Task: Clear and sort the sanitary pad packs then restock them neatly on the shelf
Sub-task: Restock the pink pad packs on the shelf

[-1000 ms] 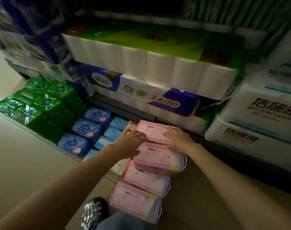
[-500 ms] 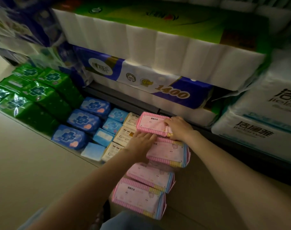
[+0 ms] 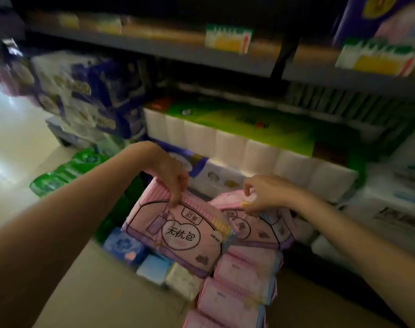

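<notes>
Left hand pinches the top edge of one pink pad pack, held upright above the floor row of pink packs. Right hand pinches a second pink pack just beside it, in front of the tissue bundles.

pink pad pack: soft plastic film, slightly glossy, printed, ribbed along its top edge. green packs and blue packs: shiny plastic wrap. tissue bundle: clear glossy film over matt white paper rolls. floor: smooth, reflective.
</notes>
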Demonstrator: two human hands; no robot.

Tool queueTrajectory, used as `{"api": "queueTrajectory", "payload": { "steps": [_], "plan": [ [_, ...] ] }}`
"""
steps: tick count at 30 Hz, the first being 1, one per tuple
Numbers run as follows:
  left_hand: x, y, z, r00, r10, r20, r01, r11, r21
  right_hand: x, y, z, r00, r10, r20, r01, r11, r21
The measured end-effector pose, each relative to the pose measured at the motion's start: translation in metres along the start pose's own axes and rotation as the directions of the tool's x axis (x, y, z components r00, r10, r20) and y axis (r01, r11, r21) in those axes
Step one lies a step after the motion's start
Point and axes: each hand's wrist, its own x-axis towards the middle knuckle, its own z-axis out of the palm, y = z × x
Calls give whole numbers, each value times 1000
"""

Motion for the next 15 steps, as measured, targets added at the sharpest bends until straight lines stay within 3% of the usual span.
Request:
{"api": "queueTrajectory", "payload": {
  "steps": [3,7,11,15],
  "plan": [
    [-53,-2,-53,996,84,33,-80,990,-114,-32,-5,-85,1000,-6,0,6,999,34],
    [-120,-12,-111,947,292,-134,-313,933,-181,-83,5,-183,998,41,-50,-26,964,266],
    [-173,-28,-158,824,485,-294,-558,784,-272,-122,5,-259,959,50,-279,63,922,381],
    [-206,-36,-196,668,548,-504,-708,678,-200,-128,-5,-312,840,109,-532,219,828,516]
  ]
}}
